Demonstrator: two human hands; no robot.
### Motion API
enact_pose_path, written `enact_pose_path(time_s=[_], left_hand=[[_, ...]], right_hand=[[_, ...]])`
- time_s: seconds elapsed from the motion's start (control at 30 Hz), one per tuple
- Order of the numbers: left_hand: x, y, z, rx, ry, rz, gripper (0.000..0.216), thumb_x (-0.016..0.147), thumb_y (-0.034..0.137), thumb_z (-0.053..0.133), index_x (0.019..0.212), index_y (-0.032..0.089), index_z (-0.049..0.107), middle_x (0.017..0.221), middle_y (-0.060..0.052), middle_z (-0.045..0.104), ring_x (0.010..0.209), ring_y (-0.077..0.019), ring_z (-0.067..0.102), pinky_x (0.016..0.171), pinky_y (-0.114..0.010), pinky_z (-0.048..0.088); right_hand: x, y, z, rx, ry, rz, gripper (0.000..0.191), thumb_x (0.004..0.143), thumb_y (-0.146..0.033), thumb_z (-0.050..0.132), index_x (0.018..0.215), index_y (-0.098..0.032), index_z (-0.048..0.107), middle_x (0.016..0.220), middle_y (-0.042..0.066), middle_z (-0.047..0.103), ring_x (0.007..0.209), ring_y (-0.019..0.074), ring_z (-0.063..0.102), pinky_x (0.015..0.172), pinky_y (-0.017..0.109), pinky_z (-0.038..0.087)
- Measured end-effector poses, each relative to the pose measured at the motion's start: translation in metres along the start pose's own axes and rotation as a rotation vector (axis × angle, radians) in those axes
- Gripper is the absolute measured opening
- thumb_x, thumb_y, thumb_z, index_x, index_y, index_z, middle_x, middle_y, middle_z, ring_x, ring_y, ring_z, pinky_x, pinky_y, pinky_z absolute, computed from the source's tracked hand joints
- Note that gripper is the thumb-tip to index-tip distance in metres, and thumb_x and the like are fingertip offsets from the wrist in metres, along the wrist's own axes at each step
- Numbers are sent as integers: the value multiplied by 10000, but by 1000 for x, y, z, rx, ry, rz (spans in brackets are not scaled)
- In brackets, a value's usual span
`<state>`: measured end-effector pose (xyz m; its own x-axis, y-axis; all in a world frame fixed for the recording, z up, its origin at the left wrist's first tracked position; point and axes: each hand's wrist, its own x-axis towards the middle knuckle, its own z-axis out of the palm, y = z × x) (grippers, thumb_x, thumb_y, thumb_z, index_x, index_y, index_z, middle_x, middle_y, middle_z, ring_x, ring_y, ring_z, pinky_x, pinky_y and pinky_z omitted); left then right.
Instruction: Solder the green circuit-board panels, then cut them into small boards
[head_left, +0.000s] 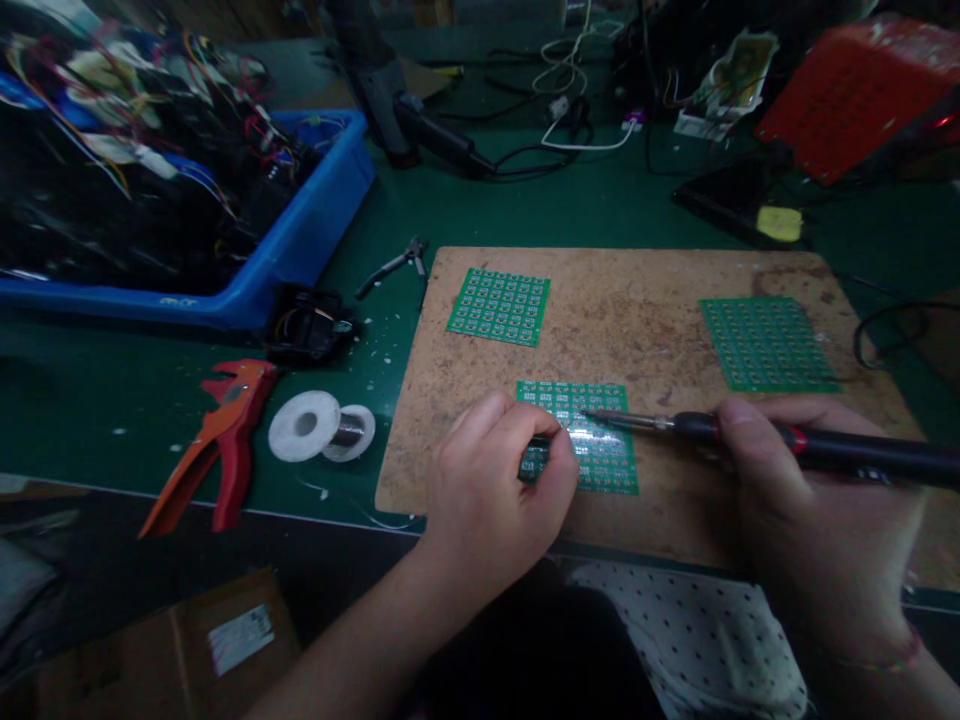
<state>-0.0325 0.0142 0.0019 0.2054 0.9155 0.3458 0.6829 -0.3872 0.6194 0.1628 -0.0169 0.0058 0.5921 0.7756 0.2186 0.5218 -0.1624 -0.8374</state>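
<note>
My right hand [817,490] is wrapped round the black handle of a soldering iron [697,428]. Its tip points left and lies over a green circuit board [611,470], near the upper middle of that board; whether it touches cannot be told. Over the left part of the same board is my left hand [499,480], thumb and forefinger pinched together. What that pinch holds, if anything, is too small to see. Two more circuit boards lie on the brown work board [630,350]: one panel [500,307] at upper left, another panel [769,343] at right.
Left of the work board are a solder spool [306,425], red-orange wire strippers [225,430] and small cutters [394,268]. A blue bin [315,230] of wired parts stands at back left. At back right are a red box [847,95] and an iron stand with yellow sponge [780,222].
</note>
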Motion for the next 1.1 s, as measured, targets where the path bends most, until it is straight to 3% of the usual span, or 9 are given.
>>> enact_pose_path(time_s=[1.1], left_hand=[[-1, -1, 6, 105, -59, 2, 117, 839, 209, 605, 728, 198, 639, 730, 0, 581, 684, -136, 530, 626, -288, 358]], right_hand=[[2, 2, 0, -10, -26, -23, 186, 760, -398, 713, 695, -234, 656, 624, -36, 630, 542, 91, 545, 515, 252, 391]])
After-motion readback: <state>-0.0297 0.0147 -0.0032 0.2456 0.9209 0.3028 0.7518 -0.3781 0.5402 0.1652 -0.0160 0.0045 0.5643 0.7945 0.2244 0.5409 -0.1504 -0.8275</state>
